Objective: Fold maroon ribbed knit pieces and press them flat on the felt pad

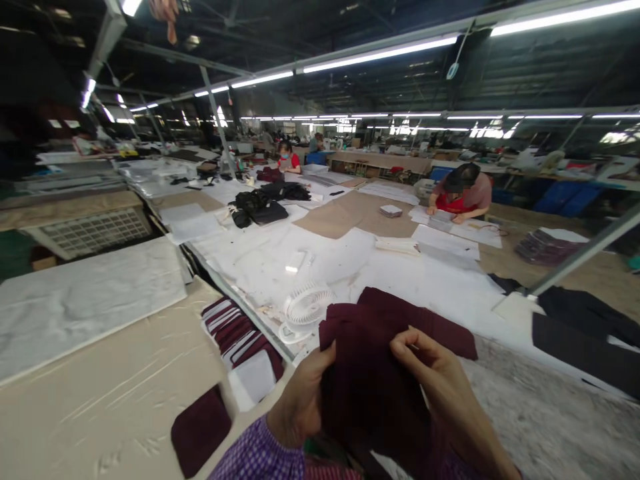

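A bundle of dark maroon fabric (367, 373) is held up in front of me, its lower part hanging down. My left hand (305, 393) grips its left edge, thumb on the near face and the other fingers mostly hidden behind. On the right side, my right hand (435, 367) pinches the cloth between thumb and index finger. Just behind the bundle, a folded maroon piece (440, 327) lies on the white table. To the left are stacked maroon pieces with white sheets (240, 333) and one separate maroon piece (203, 427).
A small white fan (307, 303) stands on the white-covered table (250, 263) ahead. Black garments (265, 200) are heaped farther back. A co-worker in red (463, 190) bends over papers at the right. A metal post (585, 250) slants across the right side.
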Action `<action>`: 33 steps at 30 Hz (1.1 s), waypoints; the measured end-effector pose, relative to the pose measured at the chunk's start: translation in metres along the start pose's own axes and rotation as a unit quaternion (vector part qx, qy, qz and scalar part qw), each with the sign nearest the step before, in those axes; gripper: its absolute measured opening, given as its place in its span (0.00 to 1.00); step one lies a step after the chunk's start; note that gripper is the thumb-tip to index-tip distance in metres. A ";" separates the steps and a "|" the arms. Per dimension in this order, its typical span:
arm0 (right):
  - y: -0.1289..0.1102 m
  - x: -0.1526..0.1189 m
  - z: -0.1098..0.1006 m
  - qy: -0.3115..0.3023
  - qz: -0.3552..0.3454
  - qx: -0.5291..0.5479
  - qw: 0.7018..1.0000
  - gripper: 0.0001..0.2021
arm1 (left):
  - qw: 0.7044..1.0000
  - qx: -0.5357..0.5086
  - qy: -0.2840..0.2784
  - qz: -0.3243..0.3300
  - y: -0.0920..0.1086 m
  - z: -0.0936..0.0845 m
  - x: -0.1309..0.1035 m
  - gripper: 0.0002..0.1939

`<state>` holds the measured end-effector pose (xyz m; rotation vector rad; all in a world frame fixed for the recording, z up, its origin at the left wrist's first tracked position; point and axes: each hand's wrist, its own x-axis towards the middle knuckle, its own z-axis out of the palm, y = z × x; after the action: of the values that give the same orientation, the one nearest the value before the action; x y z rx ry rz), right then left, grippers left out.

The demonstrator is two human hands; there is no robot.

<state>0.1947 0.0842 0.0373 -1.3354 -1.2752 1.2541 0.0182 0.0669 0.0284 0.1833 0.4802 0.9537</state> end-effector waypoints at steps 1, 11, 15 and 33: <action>-0.001 0.001 0.002 0.001 -0.004 0.004 1.000 0.15 | 1.000 -0.003 0.005 -0.001 0.002 -0.001 -0.002 0.21; -0.019 0.000 0.018 -0.171 0.038 0.121 0.977 0.25 | 0.997 -0.033 0.054 0.043 0.015 -0.011 -0.014 0.16; -0.020 -0.001 0.026 -0.185 0.021 0.144 0.972 0.23 | 0.994 -0.059 0.085 0.029 0.018 -0.022 -0.014 0.14; -0.035 0.022 0.044 -0.125 -0.005 -0.038 0.991 0.18 | 0.995 -0.060 0.061 0.058 0.026 -0.038 -0.013 0.20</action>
<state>0.1465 0.1071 0.0657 -1.2505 -1.5139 1.4132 -0.0254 0.0686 0.0079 0.0447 0.5258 1.1093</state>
